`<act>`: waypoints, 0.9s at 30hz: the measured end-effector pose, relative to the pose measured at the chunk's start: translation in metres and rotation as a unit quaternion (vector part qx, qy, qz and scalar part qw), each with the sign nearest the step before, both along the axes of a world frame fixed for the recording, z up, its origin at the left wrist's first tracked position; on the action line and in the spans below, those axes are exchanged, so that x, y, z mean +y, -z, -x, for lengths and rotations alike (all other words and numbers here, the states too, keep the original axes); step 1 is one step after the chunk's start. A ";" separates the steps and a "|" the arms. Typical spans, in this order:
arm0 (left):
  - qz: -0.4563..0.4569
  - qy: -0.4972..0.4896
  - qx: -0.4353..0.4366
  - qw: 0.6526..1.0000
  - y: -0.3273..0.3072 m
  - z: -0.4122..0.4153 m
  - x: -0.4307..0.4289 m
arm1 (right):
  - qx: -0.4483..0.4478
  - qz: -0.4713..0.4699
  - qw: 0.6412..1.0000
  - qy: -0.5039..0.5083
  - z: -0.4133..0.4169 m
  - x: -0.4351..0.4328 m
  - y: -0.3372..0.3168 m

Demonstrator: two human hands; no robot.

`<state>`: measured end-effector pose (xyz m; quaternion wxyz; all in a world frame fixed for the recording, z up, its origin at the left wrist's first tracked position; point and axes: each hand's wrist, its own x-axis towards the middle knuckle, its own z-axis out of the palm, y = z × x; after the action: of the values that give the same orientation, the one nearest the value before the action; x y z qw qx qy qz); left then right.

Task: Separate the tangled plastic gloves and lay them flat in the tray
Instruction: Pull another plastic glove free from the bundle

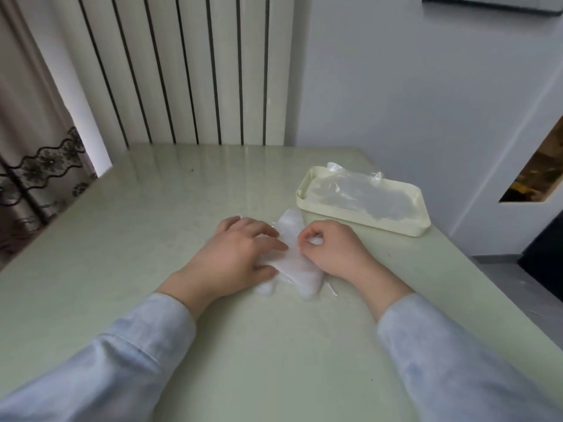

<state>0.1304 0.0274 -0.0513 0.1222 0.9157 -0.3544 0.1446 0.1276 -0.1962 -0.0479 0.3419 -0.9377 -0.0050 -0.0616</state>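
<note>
The tangled plastic gloves [297, 261] lie as a whitish, crumpled clump on the pale green bench [198, 190], about midway across it and between the two hands. The left hand [237, 257] rests on the clump's left side, its fingers [262, 236] straight and pressing the film down flat. The right hand [335, 251] is at the clump's right side, its fingers [309, 234] curled, with thumb and forefinger pinching a small fold of the film. The far tip of the clump reaches just beside the near left corner of the cream tray [362, 222]; whether they touch cannot be told. The tray stands to the right and farther off, its right end close to the bench's right edge. Clear gloves [365, 193] lie spread in it, with a few wisps standing up over its far rim. Bare bench surface stretches left of the hands to the slanting left edge, and ahead to the far edge below the white radiator [189, 71]. Nearer, bare surface lies between the two light blue sleeves [146, 345]. A patterned curtain [39, 153] hangs beyond the left edge.
</note>
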 end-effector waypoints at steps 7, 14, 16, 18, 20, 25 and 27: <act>0.185 0.020 0.046 0.981 -0.001 -0.004 -0.003 | -0.011 -0.045 0.998 -0.047 -0.003 0.008 -0.005; 0.407 -0.047 0.256 0.876 -0.009 -0.002 -0.001 | 0.009 -0.066 0.973 -0.222 0.013 0.004 -0.021; 0.423 -0.043 0.267 0.865 -0.012 -0.001 -0.001 | 0.009 -0.078 0.972 -0.222 0.012 0.003 -0.020; 0.433 -0.037 0.278 0.857 -0.013 0.000 0.001 | -0.028 -0.101 0.973 -0.204 0.010 0.004 -0.016; 0.422 -0.044 0.275 0.863 -0.012 -0.001 0.003 | -0.069 -0.147 0.968 -0.189 0.009 0.004 -0.017; 0.305 -0.017 0.238 0.922 -0.010 0.000 0.012 | -0.046 -0.153 0.969 -0.187 0.012 -0.001 -0.022; 0.297 0.020 0.240 0.924 -0.010 0.003 0.012 | -0.027 -0.112 0.975 -0.188 0.012 -0.005 -0.021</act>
<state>0.1278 0.0394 -0.0409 0.4726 0.8376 -0.2734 0.0168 0.1156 -0.2013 -0.0264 0.4499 -0.8738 -0.1835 -0.0215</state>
